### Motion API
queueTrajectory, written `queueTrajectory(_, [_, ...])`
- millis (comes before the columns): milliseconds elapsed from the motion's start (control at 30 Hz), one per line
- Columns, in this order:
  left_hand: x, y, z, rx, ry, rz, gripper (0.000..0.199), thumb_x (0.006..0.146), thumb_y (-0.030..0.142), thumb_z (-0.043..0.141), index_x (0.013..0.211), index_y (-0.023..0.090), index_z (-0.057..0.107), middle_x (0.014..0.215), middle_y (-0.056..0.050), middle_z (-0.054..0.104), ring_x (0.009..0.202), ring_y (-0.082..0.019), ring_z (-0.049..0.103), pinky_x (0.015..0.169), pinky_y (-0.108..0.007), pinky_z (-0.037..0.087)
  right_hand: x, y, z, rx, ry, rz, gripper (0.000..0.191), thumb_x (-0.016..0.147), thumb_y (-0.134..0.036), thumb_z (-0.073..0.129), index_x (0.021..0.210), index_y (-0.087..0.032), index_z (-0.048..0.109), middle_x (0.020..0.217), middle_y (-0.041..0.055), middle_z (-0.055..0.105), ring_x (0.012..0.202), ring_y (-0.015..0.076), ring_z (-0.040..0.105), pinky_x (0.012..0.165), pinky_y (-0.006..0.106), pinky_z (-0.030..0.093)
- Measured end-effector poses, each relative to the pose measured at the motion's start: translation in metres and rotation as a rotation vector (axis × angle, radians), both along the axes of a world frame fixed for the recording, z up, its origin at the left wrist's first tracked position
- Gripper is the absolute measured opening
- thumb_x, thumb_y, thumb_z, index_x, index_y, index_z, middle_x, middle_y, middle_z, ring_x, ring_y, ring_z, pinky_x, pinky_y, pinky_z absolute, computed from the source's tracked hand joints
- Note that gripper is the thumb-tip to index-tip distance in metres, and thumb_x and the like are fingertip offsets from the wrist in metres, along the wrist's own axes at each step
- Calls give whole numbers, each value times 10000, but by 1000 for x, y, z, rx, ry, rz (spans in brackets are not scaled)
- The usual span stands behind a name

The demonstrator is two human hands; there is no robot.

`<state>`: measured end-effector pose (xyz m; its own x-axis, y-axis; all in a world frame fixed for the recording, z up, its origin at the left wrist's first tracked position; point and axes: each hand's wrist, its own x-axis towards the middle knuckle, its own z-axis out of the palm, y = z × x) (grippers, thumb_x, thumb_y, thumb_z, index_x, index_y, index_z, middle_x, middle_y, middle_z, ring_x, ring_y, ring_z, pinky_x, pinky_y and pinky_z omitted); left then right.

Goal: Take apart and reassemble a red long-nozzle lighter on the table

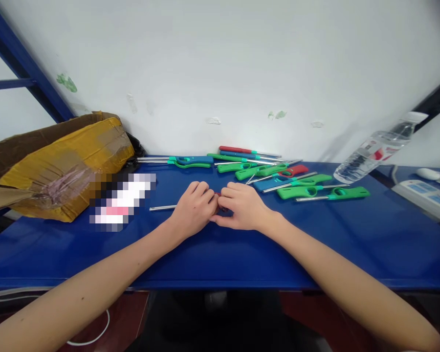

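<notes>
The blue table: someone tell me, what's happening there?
A person's left hand and right hand meet over the blue table, closed around a mostly hidden lighter with a bit of red showing and its metal tube pointing left. More lighters, green, blue and red, lie loosely behind and to the right, near a tilted water bottle. A taped cardboard box sits at the left.
</notes>
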<state>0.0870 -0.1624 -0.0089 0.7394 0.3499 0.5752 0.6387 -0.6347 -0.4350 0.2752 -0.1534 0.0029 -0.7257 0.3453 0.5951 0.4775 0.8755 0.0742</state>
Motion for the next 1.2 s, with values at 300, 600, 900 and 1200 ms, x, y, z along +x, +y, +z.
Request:
queueTrajectory(300, [1, 0, -3, 60, -18, 22, 350, 925, 124, 498, 585, 180, 561, 559, -49, 489, 664, -205, 430, 598, -359, 309, 3, 3, 0, 10, -48, -17, 465, 921, -534, 506, 627, -183, 586, 633, 31, 514, 625, 163, 374, 603, 313, 322])
queueTrajectory(600, [-1, 1, -9, -49, -43, 40, 311, 890, 90, 523, 595, 175, 576, 554, -49, 509, 648, -209, 449, 605, -360, 292, 5, 3, 2, -104, -13, 35, 307, 871, -419, 561, 658, -198, 558, 650, 26, 531, 639, 170, 413, 610, 312, 339])
queueTrajectory(900, [4, -3, -4, -73, -103, 99, 331, 977, 231, 452, 725, 157, 653, 647, -64, 561, 674, -210, 490, 630, -369, 356, 26, 22, 8, -301, 362, -80, 94, 839, -134, 469, 850, -199, 535, 822, 47, 592, 768, 191, 520, 716, 323, 417])
queueTrajectory(1200, [1, 1, -13, -335, 31, 39, 409, 1003, 328, 445, 1340, 121, 548, 1298, -161, 609, 1269, -338, 491, 1053, -503, 365, 29, 32, 14, -559, 1085, -81, 297, 933, -529, 498, 855, -244, 526, 620, -42, 459, 488, 117, 470, 465, 258, 337])
